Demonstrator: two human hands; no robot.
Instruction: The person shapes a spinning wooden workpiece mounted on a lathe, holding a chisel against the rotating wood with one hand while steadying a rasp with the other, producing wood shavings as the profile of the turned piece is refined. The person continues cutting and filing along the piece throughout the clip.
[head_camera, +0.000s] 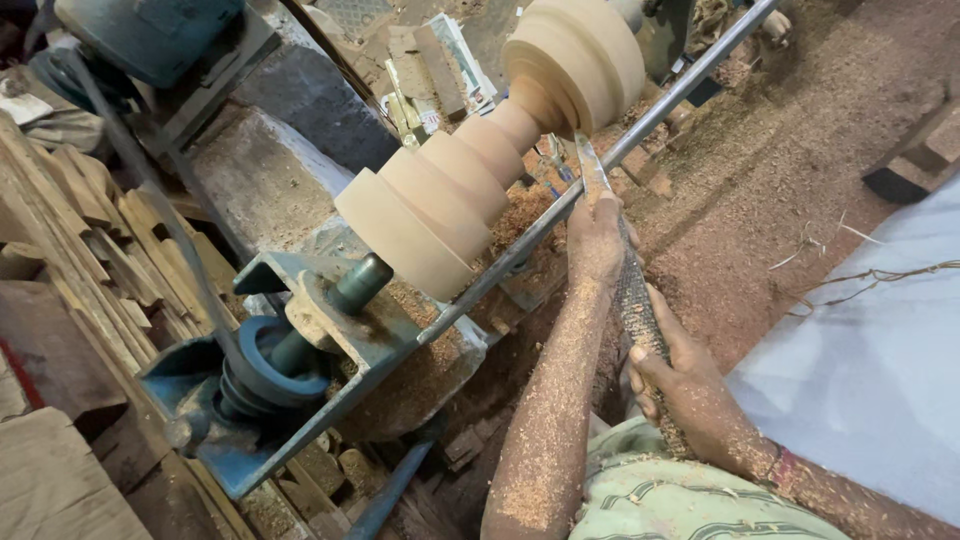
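workpiece on the lathe, chisel at its narrow neck

workpiece (480, 170), pale wood turned into stepped discs, sits mounted on the blue lathe (300, 340) and runs diagonally from the spindle at lower left up toward the far end at top right. it fills the middle of what we see. we judge it the biggest hazard: if it is spinning and the edge digs in at the thin neck, the wood can crack there or jerk the tool away.

next comes the steel rest bar (620, 150), running alongside the wood just in front of it. the chisel (625, 270) lies across this bar, its tip touching the neck between the large end disc and the smaller steps. if the blade lifts off the bar, we lose the support and the tip can be dragged downward.

our left hand (597, 238) is wrapped around the blade right behind the bar, close to the wood; a slip forward could put fingers against the turning surface. our right hand (672, 372) is clenched on the rough handle end lower down, near the body.

sawdust (540, 440) coats both forearms and the floor, and we think it could loosen either hold.
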